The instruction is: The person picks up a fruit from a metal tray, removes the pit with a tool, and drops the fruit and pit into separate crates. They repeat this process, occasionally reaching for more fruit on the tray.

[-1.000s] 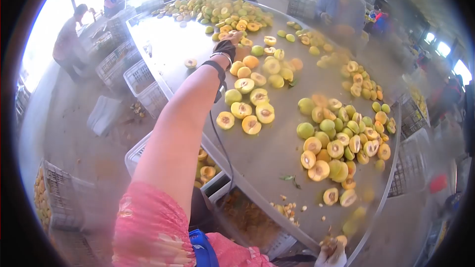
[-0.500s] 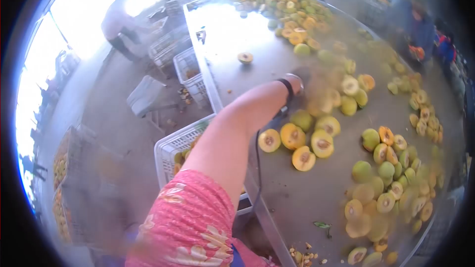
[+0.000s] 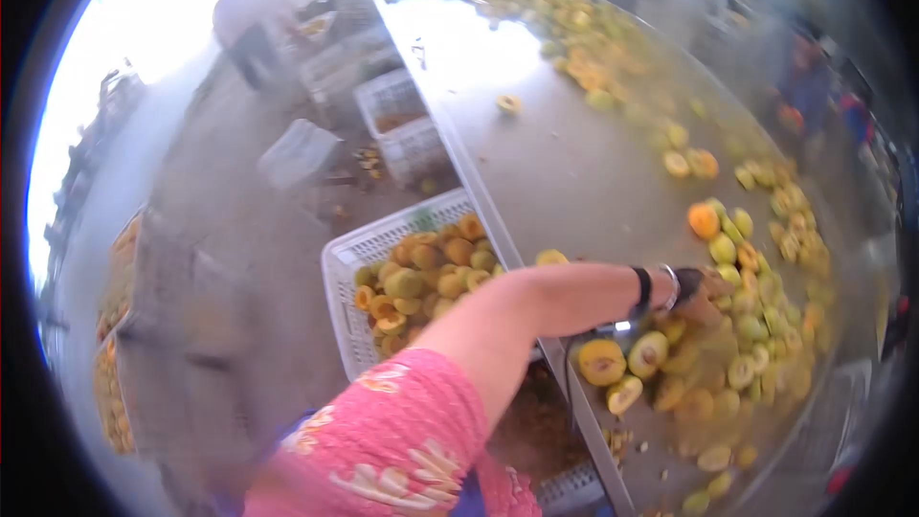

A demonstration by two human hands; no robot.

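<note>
My left hand [image 3: 704,297] reaches across the metal table [image 3: 574,172] into a pile of green-yellow halved fruit that looks like peaches [image 3: 751,325]. The hand touches the near side of the pile. Its fingers are blurred and partly lost among the fruit, so their grip does not show. A dark band [image 3: 642,289] and a silvery bracelet [image 3: 672,287] circle the wrist. Below the forearm lie cut halves, one a yellow peach half [image 3: 602,362] with its pit side up. My right hand is out of view.
A white plastic crate [image 3: 337,278] of peach halves stands against the table's left edge. More fruit [image 3: 574,29] lies along the far side. Another person [image 3: 254,24] bends at the upper left. White baskets [image 3: 412,139] and a pale stool [image 3: 299,153] stand on the floor.
My left hand has swept right and nearer across the table, and loose halves from its middle now lie against the right-hand pile. The view has shifted, showing more of the crate.
</note>
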